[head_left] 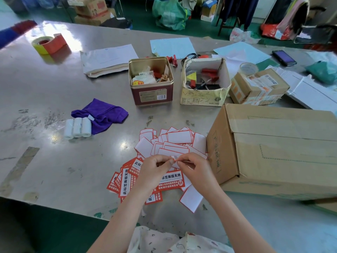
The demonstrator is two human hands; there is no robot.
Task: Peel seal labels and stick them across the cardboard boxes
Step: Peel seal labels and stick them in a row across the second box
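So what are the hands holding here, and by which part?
Both the left hand and the right hand pinch one seal label at its top edge, above the label pile. Most of it is hidden behind the fingers.

Bare bench (54, 99) lies open to my left; the big cardboard box (277, 148) walls my right, label piles (169, 143) sit beneath, and tin (151, 81) and purple cloth (102, 114) stand ahead.
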